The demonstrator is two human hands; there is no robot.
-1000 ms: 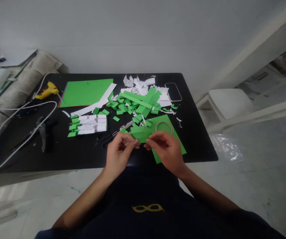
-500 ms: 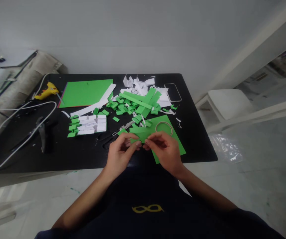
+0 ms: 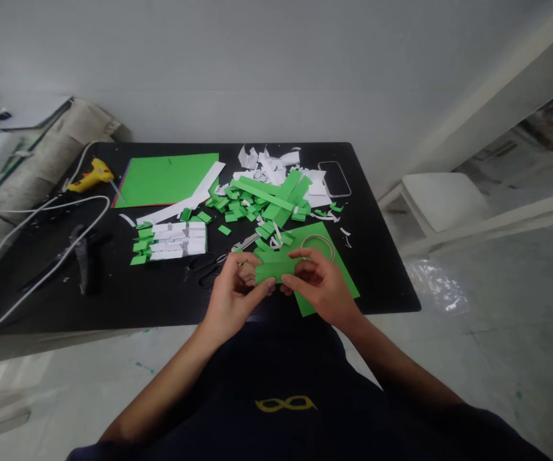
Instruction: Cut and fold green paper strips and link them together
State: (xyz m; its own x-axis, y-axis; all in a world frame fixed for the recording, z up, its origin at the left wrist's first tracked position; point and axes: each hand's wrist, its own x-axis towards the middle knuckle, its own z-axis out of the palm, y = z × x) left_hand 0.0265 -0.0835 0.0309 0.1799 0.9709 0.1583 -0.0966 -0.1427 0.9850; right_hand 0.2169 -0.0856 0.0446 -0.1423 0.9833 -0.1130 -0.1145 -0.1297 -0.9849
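Both hands hold a small green paper strip [image 3: 274,271] just above the front edge of a black table [image 3: 161,298]. My left hand [image 3: 234,296] pinches its left end with thumb and fingers. My right hand [image 3: 321,285] grips its right end, fingers curled over the top. Under my right hand lies a green sheet [image 3: 341,275] with a ring of tape [image 3: 318,244] on it. Black-handled scissors [image 3: 209,264] lie just left of my left hand.
A heap of green and white paper scraps [image 3: 266,198] covers the table's middle, with stacked cut pieces [image 3: 173,240] to its left. A large green sheet [image 3: 165,178], a yellow glue gun [image 3: 90,175], a white cable [image 3: 26,221] and a phone [image 3: 334,177] lie farther back. A white stool [image 3: 442,198] stands at the right.
Both hands have raised the green strip slightly and turned it, so its face shows between the fingers. My right fingers now curl over its top edge.
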